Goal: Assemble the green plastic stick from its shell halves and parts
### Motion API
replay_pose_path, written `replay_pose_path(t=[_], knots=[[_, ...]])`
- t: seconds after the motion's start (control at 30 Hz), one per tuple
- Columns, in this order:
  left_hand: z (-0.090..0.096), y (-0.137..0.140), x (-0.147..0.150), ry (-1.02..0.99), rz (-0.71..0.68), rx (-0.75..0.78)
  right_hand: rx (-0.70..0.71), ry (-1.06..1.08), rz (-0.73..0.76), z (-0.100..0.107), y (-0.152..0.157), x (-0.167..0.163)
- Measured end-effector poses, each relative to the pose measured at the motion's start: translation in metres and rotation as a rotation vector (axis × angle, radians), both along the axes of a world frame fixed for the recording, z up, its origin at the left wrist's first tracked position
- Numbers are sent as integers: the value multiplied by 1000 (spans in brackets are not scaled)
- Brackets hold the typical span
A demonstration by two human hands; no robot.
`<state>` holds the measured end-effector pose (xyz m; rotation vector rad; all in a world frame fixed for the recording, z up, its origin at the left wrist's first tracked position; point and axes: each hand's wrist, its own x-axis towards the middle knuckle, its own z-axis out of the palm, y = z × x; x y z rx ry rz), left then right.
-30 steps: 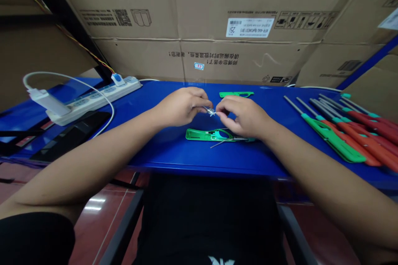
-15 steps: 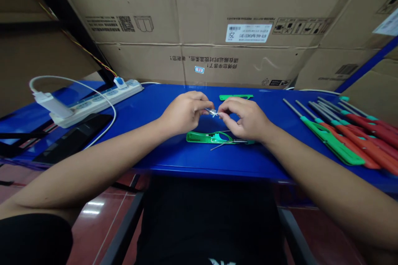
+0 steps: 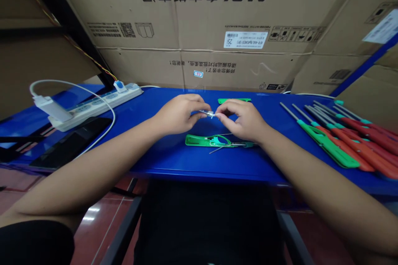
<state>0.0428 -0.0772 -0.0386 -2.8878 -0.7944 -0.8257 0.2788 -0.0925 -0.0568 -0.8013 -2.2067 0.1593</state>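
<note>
In the head view, the left hand [image 3: 180, 114] and the right hand [image 3: 244, 120] are meeting above the blue table [image 3: 174, 165], fingertips facing each other, with a small silvery part [image 3: 209, 113] spanning the narrow space between them. The left thumb and fingers are closing in a pinch on its longer end, while the right thumb and forefinger are pinching at its opposite tip; whether the right is gripping the metal itself or some thin piece fixed to it, I cannot tell. The part is looking light and stiff, probably smooth enough to be slipping if squeezed off-centre, and its fine tip is seeming the likeliest bit to bend; the thicker body beside the left fingertips is appearing the surer place to hold, lightly. Below the grip, nearer the person, an open green shell [image 3: 194, 140] is lying on the table with a teal piece [image 3: 215, 140] in it and a thin metal wire [image 3: 217, 149] poking out on the near side; it is looking like light, hard plastic, best taken by its bare left end. Beyond the right hand, another green piece [image 3: 233, 100] is lying flat. Well to the right of the grip, red and orange lighters [image 3: 363, 143] are resting side by side; well to the left, a white power strip [image 3: 96, 105] is sitting.
</note>
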Motion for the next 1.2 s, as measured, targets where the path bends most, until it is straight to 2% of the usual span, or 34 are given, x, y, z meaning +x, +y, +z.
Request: replay_pose_path(t=[0.1,0.23,0.3,0.43,0.63,0.8,1.2], knots=[[3,9,-10,17,24,-62,-49,-42,37,6,-1,5],[8,17,-24,58,56,-160,-208,-375,373,9,-9,4],[12,16,-27,129,28,-223,-234,-497,434,6,-14,-1],[17,6,-26,228,-107,-367,-231,-554,386,-1,-18,-13],[12,-3,-19,297,-229,-475,-338,-357,248,-5,-16,-15],[6,-3,-17,302,-228,-489,-408,-246,150,-6,-13,-15],[3,-4,-15,273,-219,-476,-388,-217,160,-7,-14,-17]])
